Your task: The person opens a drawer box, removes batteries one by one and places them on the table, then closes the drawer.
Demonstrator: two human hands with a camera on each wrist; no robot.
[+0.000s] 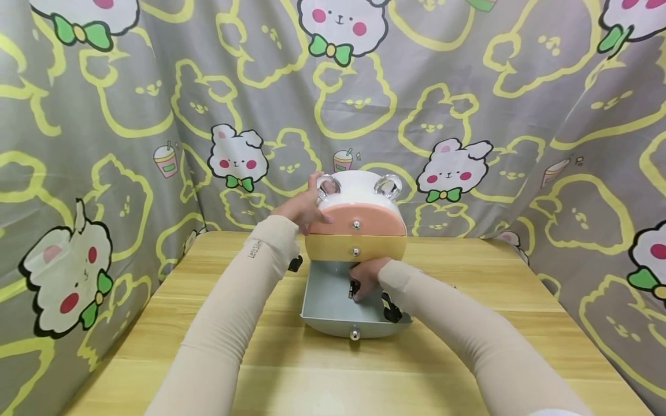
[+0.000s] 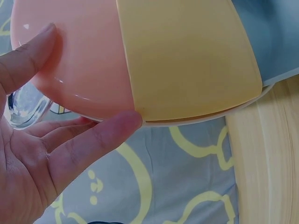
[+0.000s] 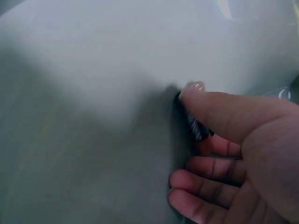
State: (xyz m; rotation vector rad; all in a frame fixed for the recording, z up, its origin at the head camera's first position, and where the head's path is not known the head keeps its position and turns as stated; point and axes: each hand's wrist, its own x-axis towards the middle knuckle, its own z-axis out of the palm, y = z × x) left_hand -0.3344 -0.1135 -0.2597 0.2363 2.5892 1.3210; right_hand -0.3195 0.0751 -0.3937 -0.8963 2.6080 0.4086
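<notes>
A small bear-eared drawer cabinet stands on the table with its peach drawer and yellow drawer pushed in. Its bottom grey-blue drawer is pulled out toward me. My left hand grips the cabinet's left side by the clear ear, one digit across the peach front and other fingers behind the edge. Inside the grey-blue drawer, my right hand pinches a small black cylinder with pale lettering between thumb and fingers. The fingers partly cover it.
The wooden table extends around the cabinet, and a patterned curtain hangs behind and on both sides. Round silver knobs stick out from the drawer fronts. Black wrist-camera mounts sit beside my sleeves.
</notes>
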